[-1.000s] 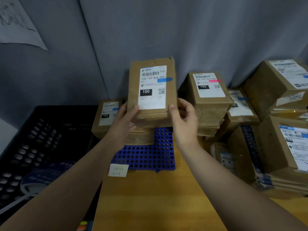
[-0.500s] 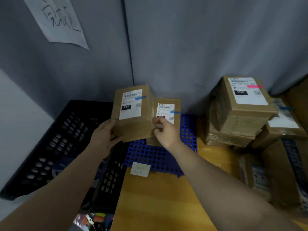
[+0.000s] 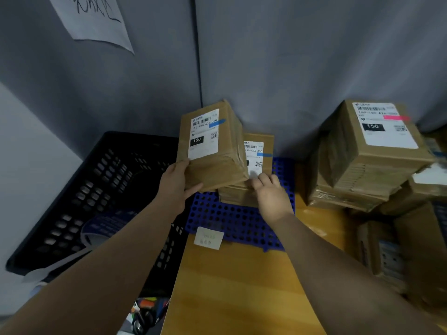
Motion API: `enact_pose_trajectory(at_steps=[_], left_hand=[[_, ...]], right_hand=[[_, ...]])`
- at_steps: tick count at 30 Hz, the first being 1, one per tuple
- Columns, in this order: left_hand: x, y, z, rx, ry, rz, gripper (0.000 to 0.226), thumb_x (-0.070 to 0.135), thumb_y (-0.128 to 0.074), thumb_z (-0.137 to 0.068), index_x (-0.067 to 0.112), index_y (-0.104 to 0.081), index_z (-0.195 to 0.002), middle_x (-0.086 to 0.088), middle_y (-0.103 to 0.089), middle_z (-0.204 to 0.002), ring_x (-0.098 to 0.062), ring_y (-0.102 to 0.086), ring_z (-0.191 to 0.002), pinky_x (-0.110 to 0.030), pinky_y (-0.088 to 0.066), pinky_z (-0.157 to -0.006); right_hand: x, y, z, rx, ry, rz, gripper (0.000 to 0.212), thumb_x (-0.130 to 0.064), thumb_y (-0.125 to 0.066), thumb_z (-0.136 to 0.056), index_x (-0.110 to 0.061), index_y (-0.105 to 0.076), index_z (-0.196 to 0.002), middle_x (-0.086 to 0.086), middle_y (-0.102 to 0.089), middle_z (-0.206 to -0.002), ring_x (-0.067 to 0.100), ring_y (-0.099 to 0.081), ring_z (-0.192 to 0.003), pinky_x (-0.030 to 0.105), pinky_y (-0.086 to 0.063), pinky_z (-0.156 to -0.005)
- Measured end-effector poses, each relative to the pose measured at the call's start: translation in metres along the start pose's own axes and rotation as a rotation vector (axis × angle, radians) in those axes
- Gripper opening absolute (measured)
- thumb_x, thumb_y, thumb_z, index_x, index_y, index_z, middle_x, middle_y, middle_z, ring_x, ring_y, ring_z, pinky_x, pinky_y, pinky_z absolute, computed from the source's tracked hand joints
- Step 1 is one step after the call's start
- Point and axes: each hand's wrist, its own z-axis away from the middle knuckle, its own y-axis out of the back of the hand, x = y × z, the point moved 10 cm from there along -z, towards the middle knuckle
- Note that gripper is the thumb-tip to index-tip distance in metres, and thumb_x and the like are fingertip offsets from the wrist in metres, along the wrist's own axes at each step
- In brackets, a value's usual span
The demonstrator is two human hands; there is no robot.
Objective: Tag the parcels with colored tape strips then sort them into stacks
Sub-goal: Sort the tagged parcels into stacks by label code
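Note:
My left hand (image 3: pixel 175 187) grips the near left corner of a brown parcel (image 3: pixel 212 165) with a white label and a blue tape strip, tilted in the air above the blue perforated mat (image 3: pixel 234 223). Behind and below it a second blue-taped parcel (image 3: pixel 260 151) lies on top of a small stack on the mat. My right hand (image 3: pixel 271 193) rests on that stack's near edge, fingers curled over the label. To the right stands a taller stack whose top parcel (image 3: pixel 384 131) carries a pink tape strip.
A black plastic crate (image 3: pixel 79 197) sits left of the wooden table (image 3: pixel 237 293), with a tape roll inside. A small paper note (image 3: pixel 208 238) lies at the mat's front edge. More brown parcels (image 3: pixel 411 238) crowd the right side. A grey curtain hangs behind.
My view has swung left and closer. My right hand has left the lifted parcel and now rests on the stack below; my left hand alone holds the parcel.

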Motion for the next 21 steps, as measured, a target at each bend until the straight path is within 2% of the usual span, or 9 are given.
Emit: enact_pose_trajectory(at_steps=[3,7,12,17,21], left_hand=[[-0.006,-0.003,0.004,0.009,0.026,0.06,0.026,0.03,-0.06,-0.092,0.023,-0.055,-0.117,-0.003,-0.043,-0.136,-0.028,-0.048,-0.117,-0.039,-0.059,-0.077],[-0.009,-0.002,0.008,-0.011,0.018,0.05,0.03,0.03,-0.06,-0.092,0.023,-0.056,-0.121,-0.003,-0.049,-0.131,-0.024,-0.052,-0.111,-0.036,-0.058,-0.074],[-0.012,-0.006,0.017,-0.024,0.012,0.082,0.015,0.03,-0.059,-0.093,0.024,-0.059,-0.106,-0.005,-0.049,-0.132,-0.025,-0.053,-0.111,-0.036,-0.058,-0.073],[-0.018,-0.031,0.028,-0.11,0.062,0.108,0.028,0.03,-0.057,-0.094,0.019,-0.055,-0.12,-0.008,-0.047,-0.135,-0.027,-0.056,-0.106,-0.038,-0.057,-0.072],[-0.031,-0.06,0.036,-0.181,0.157,0.045,0.042,0.028,-0.058,-0.094,0.016,-0.049,-0.132,-0.01,-0.043,-0.14,-0.031,-0.052,-0.116,-0.039,-0.057,-0.068]], right_hand=[[0.008,0.005,0.004,0.027,0.028,-0.001,0.052,0.012,-0.053,-0.081,-0.007,-0.05,-0.129,0.008,-0.048,-0.13,0.032,-0.039,-0.119,0.04,-0.043,-0.091],[0.032,0.013,0.021,0.071,0.034,-0.002,0.041,0.019,-0.059,-0.07,0.001,-0.063,-0.106,0.016,-0.06,-0.11,0.039,-0.05,-0.103,0.043,-0.046,-0.072],[0.073,0.021,0.045,-0.003,-0.079,0.127,0.045,0.012,-0.056,-0.078,-0.009,-0.055,-0.118,0.004,-0.051,-0.121,0.027,-0.042,-0.114,0.034,-0.042,-0.075],[0.086,0.027,0.055,-0.007,-0.12,0.13,0.055,0.013,-0.055,-0.076,-0.011,-0.052,-0.125,0.003,-0.05,-0.125,0.026,-0.039,-0.119,0.037,-0.045,-0.087],[0.093,0.025,0.06,-0.027,-0.172,0.13,0.056,0.01,-0.051,-0.083,-0.015,-0.047,-0.133,0.001,-0.047,-0.132,0.025,-0.037,-0.124,0.036,-0.041,-0.098]])
